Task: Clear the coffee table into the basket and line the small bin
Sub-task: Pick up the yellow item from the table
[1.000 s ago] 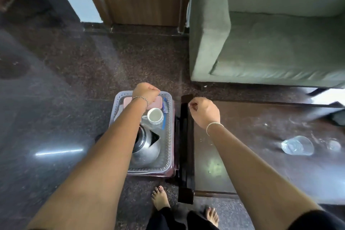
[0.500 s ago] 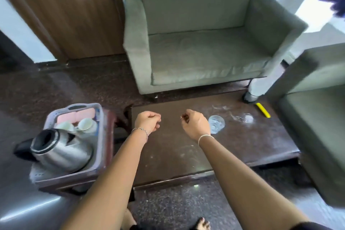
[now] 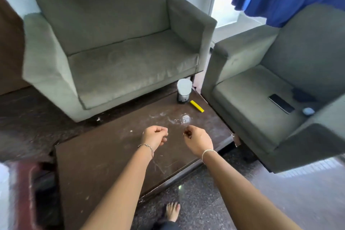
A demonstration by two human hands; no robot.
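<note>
Two sofas (image 3: 115,46) flank coffee table (image 3: 112,155), bin (image 3: 183,90).

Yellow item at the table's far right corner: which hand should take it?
Right, probably. The yellow item lies beyond the right hand, beside the small bin; the left hand would have to cross over. Both look loosely curled, apparently empty.

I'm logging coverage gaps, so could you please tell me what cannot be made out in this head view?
- Basket: cut off by the left edge; only a blurred red rim shows.
- Small bin: its inside is hidden by its pale top.
- Glass: faint among white smears.
- Left hand and right hand: curled fingers hide any contents.
</note>
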